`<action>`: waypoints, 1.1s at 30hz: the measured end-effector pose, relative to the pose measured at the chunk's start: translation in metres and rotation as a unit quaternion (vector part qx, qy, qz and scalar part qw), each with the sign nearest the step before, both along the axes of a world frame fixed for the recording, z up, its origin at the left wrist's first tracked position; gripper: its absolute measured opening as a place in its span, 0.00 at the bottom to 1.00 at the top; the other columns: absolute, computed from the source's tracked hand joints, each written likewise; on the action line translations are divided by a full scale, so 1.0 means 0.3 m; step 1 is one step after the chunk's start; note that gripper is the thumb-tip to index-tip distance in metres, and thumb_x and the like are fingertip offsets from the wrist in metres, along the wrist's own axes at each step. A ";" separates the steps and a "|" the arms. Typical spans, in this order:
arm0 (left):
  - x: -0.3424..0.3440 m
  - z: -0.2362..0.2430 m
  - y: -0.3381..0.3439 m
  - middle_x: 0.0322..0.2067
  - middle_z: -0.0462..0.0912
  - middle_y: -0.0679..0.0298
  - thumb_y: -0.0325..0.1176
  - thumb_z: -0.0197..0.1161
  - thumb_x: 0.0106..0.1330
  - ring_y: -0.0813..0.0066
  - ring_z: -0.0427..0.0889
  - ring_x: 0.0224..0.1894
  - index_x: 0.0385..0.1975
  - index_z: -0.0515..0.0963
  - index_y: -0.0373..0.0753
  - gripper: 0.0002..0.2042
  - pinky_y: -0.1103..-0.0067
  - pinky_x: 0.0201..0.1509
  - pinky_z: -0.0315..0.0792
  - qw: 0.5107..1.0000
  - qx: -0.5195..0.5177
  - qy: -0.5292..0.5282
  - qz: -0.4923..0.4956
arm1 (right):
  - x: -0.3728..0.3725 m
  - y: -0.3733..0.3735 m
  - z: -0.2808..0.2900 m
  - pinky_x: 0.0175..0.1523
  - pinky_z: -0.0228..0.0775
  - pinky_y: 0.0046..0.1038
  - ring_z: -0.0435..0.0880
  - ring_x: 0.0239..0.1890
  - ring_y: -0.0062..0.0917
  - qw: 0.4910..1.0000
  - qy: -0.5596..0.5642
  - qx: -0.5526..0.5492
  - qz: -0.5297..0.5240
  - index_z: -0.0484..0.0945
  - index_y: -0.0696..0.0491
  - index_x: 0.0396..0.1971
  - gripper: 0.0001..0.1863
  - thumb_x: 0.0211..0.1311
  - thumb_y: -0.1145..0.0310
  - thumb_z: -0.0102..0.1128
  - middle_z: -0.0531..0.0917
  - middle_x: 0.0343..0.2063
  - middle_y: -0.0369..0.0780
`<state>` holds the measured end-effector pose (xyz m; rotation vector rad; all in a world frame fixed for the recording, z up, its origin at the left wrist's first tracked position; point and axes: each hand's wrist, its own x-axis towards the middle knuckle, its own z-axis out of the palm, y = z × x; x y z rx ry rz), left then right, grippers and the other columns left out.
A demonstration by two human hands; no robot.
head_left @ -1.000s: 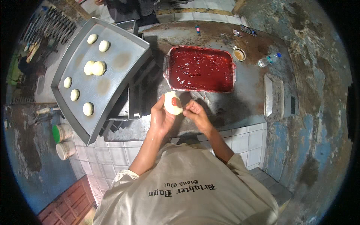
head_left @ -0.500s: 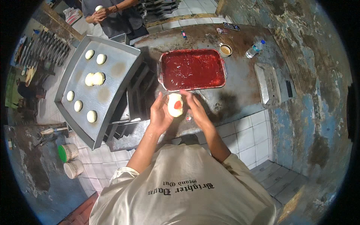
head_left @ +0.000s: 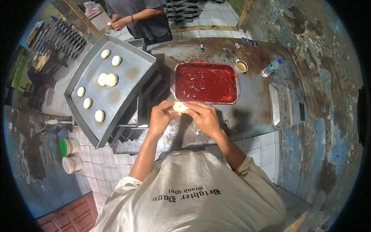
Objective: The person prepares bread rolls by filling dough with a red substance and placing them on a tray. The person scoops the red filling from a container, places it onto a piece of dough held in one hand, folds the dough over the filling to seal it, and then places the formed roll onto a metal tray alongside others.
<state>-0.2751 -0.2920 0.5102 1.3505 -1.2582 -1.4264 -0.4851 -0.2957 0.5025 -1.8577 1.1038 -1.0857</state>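
A small pale piece of dough (head_left: pixel 180 106) sits between both my hands above the worn metal counter (head_left: pixel 251 112). My left hand (head_left: pixel 161 117) cups it from the left and my right hand (head_left: pixel 203 116) pinches it from the right, fingers closed over it. Just behind my hands is a rectangular glass dish of red jam (head_left: pixel 205 82). To the left a grey baking tray (head_left: pixel 127 77) rests tilted on a stack of trays and carries several round dough balls (head_left: pixel 108 79).
Another person in a grey shirt (head_left: pixel 138 15) stands beyond the tray, holding something small. A cup (head_left: pixel 241 67), a plastic bottle (head_left: pixel 271 68) and a flat metal tray (head_left: pixel 281 104) lie on the counter's right. Two tubs (head_left: pixel 69 147) stand on the floor at left.
The dough was open with red filling showing; now my fingers have folded it closed and the filling is hidden. The view has shifted slightly.
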 end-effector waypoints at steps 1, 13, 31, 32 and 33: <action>-0.014 0.012 -0.002 0.51 0.85 0.53 0.15 0.71 0.57 0.69 0.84 0.51 0.65 0.71 0.24 0.32 0.73 0.60 0.77 1.000 -0.002 -0.001 0.006 | 0.006 -0.008 0.010 0.52 0.82 0.33 0.90 0.47 0.35 1.000 -0.027 -0.009 -0.014 0.84 0.60 0.54 0.17 0.66 0.73 0.68 0.87 0.51 0.48; -0.141 0.154 0.049 0.62 0.79 0.51 0.37 0.58 0.77 0.64 0.75 0.66 0.61 0.77 0.30 0.20 0.64 0.75 0.62 0.919 -0.165 0.344 0.101 | 0.061 -0.073 0.248 0.45 0.80 0.30 0.87 0.38 0.31 0.996 -0.070 -0.015 -0.046 0.83 0.55 0.47 0.15 0.60 0.77 0.72 0.86 0.37 0.43; 0.147 0.347 0.168 0.55 0.83 0.49 0.38 0.59 0.79 0.65 0.81 0.59 0.40 0.82 0.31 0.14 0.67 0.66 0.72 0.865 -0.215 0.364 0.271 | 0.472 0.036 0.479 0.47 0.77 0.22 0.81 0.43 0.17 0.981 0.008 -0.192 -0.023 0.88 0.58 0.36 0.08 0.57 0.76 0.76 0.84 0.38 0.37; 0.171 0.351 0.182 0.57 0.82 0.49 0.39 0.58 0.80 0.64 0.79 0.61 0.42 0.83 0.31 0.15 0.66 0.67 0.72 0.867 -0.237 0.372 0.233 | 0.505 0.042 0.482 0.44 0.74 0.21 0.80 0.42 0.15 0.991 -0.120 -0.050 0.017 0.88 0.58 0.34 0.06 0.58 0.75 0.76 0.84 0.37 0.35; 0.198 0.359 0.196 0.60 0.80 0.48 0.40 0.58 0.80 0.63 0.78 0.63 0.43 0.83 0.30 0.16 0.66 0.68 0.71 0.867 -0.261 0.378 0.194 | 0.521 0.051 0.497 0.43 0.73 0.20 0.80 0.41 0.14 0.985 -0.156 0.035 0.070 0.87 0.59 0.33 0.06 0.59 0.75 0.76 0.84 0.37 0.34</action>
